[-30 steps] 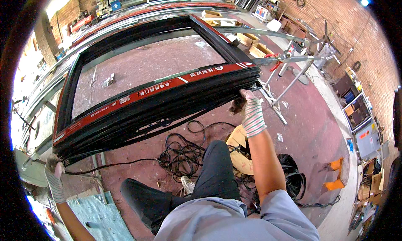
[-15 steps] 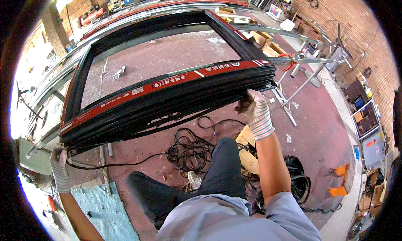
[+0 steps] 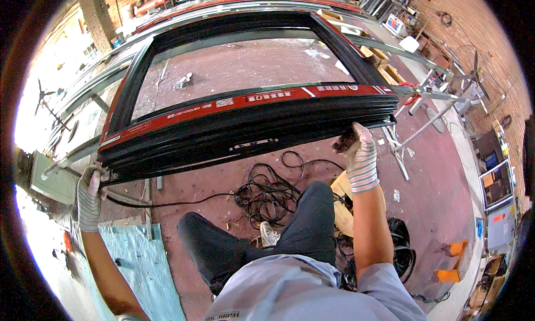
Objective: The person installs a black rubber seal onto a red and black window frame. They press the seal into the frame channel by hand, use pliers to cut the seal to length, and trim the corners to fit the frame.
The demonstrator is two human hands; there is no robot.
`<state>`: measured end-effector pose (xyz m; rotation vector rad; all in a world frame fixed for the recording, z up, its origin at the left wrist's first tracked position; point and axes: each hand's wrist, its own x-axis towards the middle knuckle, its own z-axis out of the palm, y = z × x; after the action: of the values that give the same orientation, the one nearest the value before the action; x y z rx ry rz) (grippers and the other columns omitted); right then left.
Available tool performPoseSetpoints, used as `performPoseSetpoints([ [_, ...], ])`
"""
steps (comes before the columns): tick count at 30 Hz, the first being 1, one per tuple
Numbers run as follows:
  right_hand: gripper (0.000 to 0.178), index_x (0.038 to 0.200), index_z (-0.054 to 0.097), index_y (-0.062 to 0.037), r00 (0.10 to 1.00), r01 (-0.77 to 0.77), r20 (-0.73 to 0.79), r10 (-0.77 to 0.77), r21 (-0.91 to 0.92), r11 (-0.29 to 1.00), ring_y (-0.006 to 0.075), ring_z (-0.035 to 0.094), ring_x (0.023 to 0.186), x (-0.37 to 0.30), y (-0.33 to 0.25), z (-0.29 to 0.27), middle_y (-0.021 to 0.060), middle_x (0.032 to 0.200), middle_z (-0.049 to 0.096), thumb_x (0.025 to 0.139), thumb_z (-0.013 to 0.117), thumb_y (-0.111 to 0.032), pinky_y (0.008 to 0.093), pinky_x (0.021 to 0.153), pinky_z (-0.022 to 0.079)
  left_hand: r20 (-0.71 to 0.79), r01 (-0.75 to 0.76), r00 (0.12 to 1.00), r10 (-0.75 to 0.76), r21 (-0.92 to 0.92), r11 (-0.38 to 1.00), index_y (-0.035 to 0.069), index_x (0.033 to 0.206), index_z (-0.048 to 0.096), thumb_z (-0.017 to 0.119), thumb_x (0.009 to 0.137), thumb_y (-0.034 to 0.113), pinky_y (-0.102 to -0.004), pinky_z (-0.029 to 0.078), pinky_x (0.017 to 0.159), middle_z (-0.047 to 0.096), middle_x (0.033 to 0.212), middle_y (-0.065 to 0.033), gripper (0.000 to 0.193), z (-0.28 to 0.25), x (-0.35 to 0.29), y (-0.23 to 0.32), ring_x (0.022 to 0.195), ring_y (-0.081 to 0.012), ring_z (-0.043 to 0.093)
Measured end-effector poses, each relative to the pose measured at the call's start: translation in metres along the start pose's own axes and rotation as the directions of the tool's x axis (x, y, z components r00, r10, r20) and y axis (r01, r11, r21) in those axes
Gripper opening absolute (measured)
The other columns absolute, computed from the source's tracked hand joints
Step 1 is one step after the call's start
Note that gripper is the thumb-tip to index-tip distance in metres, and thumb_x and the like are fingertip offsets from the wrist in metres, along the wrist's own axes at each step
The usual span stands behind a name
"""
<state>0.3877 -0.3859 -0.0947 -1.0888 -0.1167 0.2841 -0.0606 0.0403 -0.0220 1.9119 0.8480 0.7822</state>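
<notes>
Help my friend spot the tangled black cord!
Find the big black frame with the red strip along its near side. Between it and the knees, the cord lies on the reddish floor. Its loops spread loosely, unlike the dark heap beside the right forearm.

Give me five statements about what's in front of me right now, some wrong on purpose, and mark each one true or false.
1. The left hand is at the near left corner of the black frame. True.
2. Both hands are without gloves. False: the left hand and the right hand both wear striped gloves.
3. A tangled black cable lies on the reddish floor. True.
4. The band along the frame's near edge is blue. False: it is a red band.
5. The light blue sheet is to the right of the legs. False: the light blue sheet is to the left of the legs.
</notes>
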Motion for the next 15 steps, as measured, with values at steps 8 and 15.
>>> performPoseSetpoints([
  [8, 0.029, 0.094, 0.061, -0.0041, 0.997, -0.045, 0.059, 0.043, 0.034, 0.998, 0.0238, 0.060, 0.064, -0.017, 0.001, 0.023, 0.0091, 0.079, 0.062, 0.087, 0.058, -0.032, 0.0387, 0.057, 0.049, -0.022, -0.022, 1.000, 0.023, 0.021, 1.000, 0.009, 0.097, 0.058, 0.057, 0.094, 0.042, -0.0171, 0.036, 0.046, 0.059, 0.084, -0.0007, 0.034, 0.000, -0.008, 0.007, 0.052, -0.0030, 0.046],
  [15, 0.027, 0.092, 0.060, -0.0049, 0.995, -0.028, 0.092, 0.027, 0.011, 1.000, 0.0227, 0.059, 0.062, -0.030, 0.007, 0.036, 0.0085, 0.078, 0.061, 0.082, 0.062, -0.030, 0.0386, 0.057, 0.051, 0.054, -0.027, 0.998, 0.030, -0.056, 0.998, 0.007, 0.097, 0.058, 0.061, 0.091, 0.041, -0.0185, 0.040, 0.053, 0.056, 0.082, 0.0009, 0.035, 0.005, -0.009, 0.011, 0.060, -0.0043, 0.050],
])
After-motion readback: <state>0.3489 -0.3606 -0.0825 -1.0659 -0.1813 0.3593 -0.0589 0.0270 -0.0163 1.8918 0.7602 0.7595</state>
